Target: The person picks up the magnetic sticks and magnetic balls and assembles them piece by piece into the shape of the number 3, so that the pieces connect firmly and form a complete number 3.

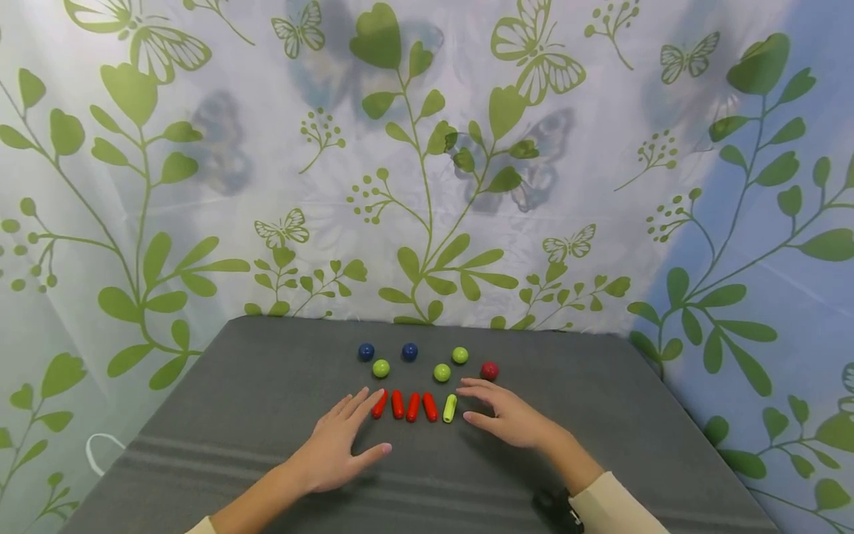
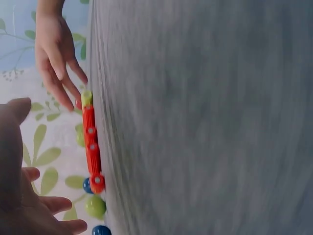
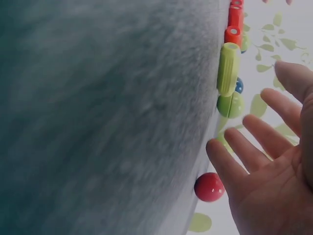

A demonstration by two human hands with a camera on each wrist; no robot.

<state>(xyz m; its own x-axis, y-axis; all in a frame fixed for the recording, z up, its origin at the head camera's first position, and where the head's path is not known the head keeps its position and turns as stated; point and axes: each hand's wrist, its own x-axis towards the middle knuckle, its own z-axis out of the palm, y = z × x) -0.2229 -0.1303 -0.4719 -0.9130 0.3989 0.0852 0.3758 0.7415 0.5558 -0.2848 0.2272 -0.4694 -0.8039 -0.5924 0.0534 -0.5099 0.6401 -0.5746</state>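
Several short red plastic rods (image 1: 414, 407) lie side by side in a row on the grey table, a yellow-green rod (image 1: 450, 409) at the row's right end. My left hand (image 1: 336, 447) is over the row's left side, its fingers spread and holding nothing; a fingertip overlaps the leftmost red rod in the head view, and contact cannot be judged. To the right of the yellow-green rod, my right hand (image 1: 510, 415) hovers with loosely extended fingers and nothing in them. In the right wrist view the yellow-green rod (image 3: 228, 69) shows a ribbed side, apart from the fingers.
Behind the rods sit two dark blue balls (image 1: 410, 351), three green balls (image 1: 442, 372) and one red ball (image 1: 490, 371). The grey cloth-covered table (image 1: 267, 400) ends at a leaf-and-butterfly curtain (image 1: 427, 185). A dark object (image 1: 557, 510) shows by the right wrist.
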